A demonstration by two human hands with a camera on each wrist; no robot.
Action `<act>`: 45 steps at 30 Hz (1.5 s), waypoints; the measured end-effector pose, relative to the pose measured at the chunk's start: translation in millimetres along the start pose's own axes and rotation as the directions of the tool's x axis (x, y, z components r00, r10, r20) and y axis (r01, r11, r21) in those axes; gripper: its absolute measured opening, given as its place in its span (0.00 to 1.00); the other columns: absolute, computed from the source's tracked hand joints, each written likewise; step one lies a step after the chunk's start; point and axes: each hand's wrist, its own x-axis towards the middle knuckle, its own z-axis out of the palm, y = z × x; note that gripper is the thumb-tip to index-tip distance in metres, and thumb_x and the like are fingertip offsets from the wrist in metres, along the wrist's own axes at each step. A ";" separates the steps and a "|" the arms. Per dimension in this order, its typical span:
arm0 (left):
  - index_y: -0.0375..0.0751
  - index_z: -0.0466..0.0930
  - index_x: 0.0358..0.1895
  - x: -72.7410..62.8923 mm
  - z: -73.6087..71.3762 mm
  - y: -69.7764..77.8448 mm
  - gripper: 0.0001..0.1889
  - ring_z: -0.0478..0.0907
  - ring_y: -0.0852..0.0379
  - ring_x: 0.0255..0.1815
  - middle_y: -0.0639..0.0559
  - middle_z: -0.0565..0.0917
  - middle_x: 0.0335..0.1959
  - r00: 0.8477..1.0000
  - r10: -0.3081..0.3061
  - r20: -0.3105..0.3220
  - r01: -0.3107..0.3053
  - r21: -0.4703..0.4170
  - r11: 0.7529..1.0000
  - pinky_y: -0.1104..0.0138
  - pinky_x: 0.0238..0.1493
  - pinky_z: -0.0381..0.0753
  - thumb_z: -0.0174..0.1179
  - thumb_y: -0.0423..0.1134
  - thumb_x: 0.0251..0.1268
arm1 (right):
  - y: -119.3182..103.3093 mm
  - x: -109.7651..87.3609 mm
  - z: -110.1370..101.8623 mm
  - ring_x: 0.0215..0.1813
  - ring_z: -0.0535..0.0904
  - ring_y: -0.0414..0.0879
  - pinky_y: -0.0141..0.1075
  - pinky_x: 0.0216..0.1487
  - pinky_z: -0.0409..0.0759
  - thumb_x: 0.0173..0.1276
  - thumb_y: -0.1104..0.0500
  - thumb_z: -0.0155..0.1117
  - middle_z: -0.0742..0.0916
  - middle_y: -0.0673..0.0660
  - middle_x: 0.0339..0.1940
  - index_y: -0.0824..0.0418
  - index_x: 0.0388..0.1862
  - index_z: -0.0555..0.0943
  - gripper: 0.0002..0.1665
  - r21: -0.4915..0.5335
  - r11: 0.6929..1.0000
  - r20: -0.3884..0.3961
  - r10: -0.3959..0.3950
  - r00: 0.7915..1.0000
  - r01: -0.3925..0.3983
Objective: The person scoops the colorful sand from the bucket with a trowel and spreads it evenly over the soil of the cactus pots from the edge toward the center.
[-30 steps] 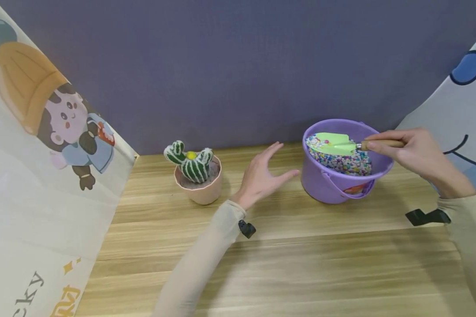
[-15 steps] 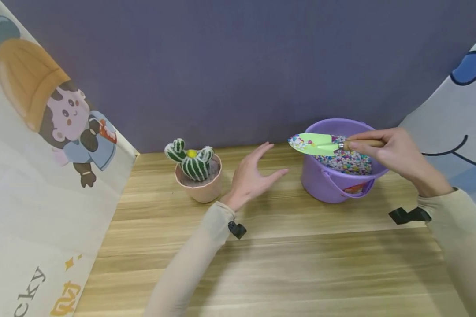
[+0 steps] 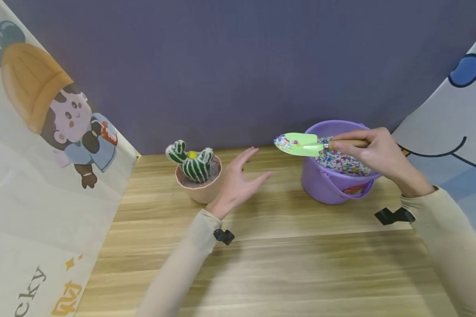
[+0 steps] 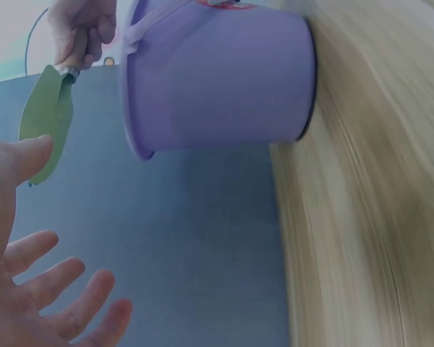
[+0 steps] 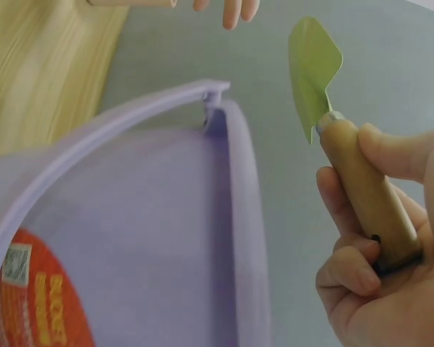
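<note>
My right hand (image 3: 374,152) grips the wooden handle of a green trowel (image 3: 310,145), seen also in the right wrist view. Small multicoloured pebbles (image 3: 284,141) lie on the trowel's tip, which reaches out past the left rim of a purple bucket (image 3: 321,180). More of the same pebbles fill part of the bucket. My left hand (image 3: 234,182) is held with fingers spread and thumb apart, holding nothing. It hovers just right of a pink pot (image 3: 202,193) and hides part of its side. A knitted green-and-white cactus (image 3: 195,169) stands in that pot.
A wooden tabletop (image 3: 285,264) runs under everything. Behind the pot and bucket rises a dark blue-grey panel (image 3: 238,70). Printed white panels stand at the left (image 3: 35,198) and right. The bucket's handle (image 3: 347,191) hangs down its front.
The trowel with its pebbles has moved left from above the bucket to beyond its rim, in my right hand. My left hand has shifted left, closer to the pot.
</note>
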 end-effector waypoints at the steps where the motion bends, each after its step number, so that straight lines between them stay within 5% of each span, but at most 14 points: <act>1: 0.54 0.70 0.79 -1.8 -2.4 -1.7 0.42 0.76 0.49 0.74 0.52 0.70 0.82 1.000 0.004 -0.007 -0.004 -0.009 1.000 0.48 0.74 0.78 0.73 0.61 0.64 | -1.5 0.5 1.7 0.43 0.89 0.25 0.18 0.46 0.82 0.73 0.47 0.74 0.93 0.30 0.37 0.59 0.61 0.89 0.24 0.008 1.000 0.003 -0.001 1.000 0.001; 12: 0.49 0.78 0.73 -15.8 -23.3 -20.9 0.35 0.81 0.47 0.66 0.50 0.82 0.71 0.991 0.046 -0.125 -0.047 -0.001 0.999 0.53 0.64 0.84 0.76 0.49 0.63 | -15.1 4.2 24.8 0.43 0.90 0.28 0.21 0.46 0.86 0.74 0.55 0.74 0.93 0.30 0.37 0.67 0.61 0.87 0.22 0.092 0.994 0.023 -0.066 0.998 0.064; 16: 0.48 0.81 0.70 -21.7 -30.9 -28.5 0.32 0.82 0.46 0.63 0.48 0.85 0.67 0.982 0.070 -0.177 -0.073 -0.011 0.997 0.51 0.62 0.85 0.77 0.48 0.62 | -20.2 6.7 34.4 0.42 0.91 0.29 0.24 0.34 0.85 0.74 0.57 0.74 0.94 0.34 0.37 0.67 0.59 0.88 0.20 0.104 0.991 0.035 -0.089 0.995 0.085; 21: 0.43 0.84 0.64 -31.0 -33.4 -39.0 0.27 0.84 0.44 0.58 0.45 0.87 0.60 0.965 0.098 -0.245 -0.113 -0.047 0.993 0.49 0.59 0.87 0.76 0.43 0.63 | -25.0 10.1 44.6 0.44 0.91 0.31 0.25 0.39 0.88 0.74 0.56 0.74 0.95 0.41 0.40 0.64 0.57 0.90 0.17 0.110 0.988 0.043 -0.113 0.993 0.107; 25: 0.37 0.86 0.60 -39.4 -34.2 -47.6 0.22 0.85 0.45 0.54 0.42 0.89 0.56 0.935 0.172 -0.309 -0.189 -0.025 0.982 0.49 0.56 0.88 0.75 0.39 0.63 | -28.0 13.2 53.6 0.46 0.91 0.31 0.25 0.47 0.89 0.74 0.55 0.74 0.95 0.45 0.42 0.63 0.56 0.90 0.17 0.137 0.984 0.054 -0.123 0.991 0.115; 30: 0.35 0.88 0.55 -46.5 -43.7 -58.3 0.17 0.87 0.45 0.53 0.42 0.91 0.52 0.872 0.301 -0.387 -0.312 0.037 0.950 0.54 0.56 0.88 0.74 0.32 0.62 | -30.5 15.8 65.1 0.46 0.91 0.30 0.25 0.50 0.88 0.75 0.54 0.73 0.95 0.50 0.45 0.62 0.55 0.91 0.16 0.150 0.981 0.083 -0.135 0.987 0.122; 33: 0.35 0.88 0.52 -48.5 -51.8 -64.9 0.15 0.87 0.44 0.53 0.42 0.91 0.51 0.842 0.329 -0.428 -0.347 0.036 0.937 0.60 0.58 0.86 0.73 0.30 0.62 | -31.9 16.6 71.8 0.46 0.91 0.30 0.24 0.50 0.87 0.75 0.53 0.73 0.95 0.53 0.46 0.62 0.54 0.91 0.16 0.151 0.981 0.093 -0.136 0.986 0.121; 45: 0.28 0.88 0.45 -65.6 -76.0 -98.1 0.12 0.84 0.38 0.37 0.35 0.91 0.41 0.781 0.264 -0.566 -0.271 0.074 0.960 0.66 0.41 0.85 0.73 0.22 0.56 | -39.0 28.1 101.4 0.49 0.93 0.41 0.24 0.51 0.86 0.76 0.50 0.72 0.95 0.57 0.49 0.59 0.54 0.91 0.17 0.141 0.980 0.156 -0.160 0.975 0.139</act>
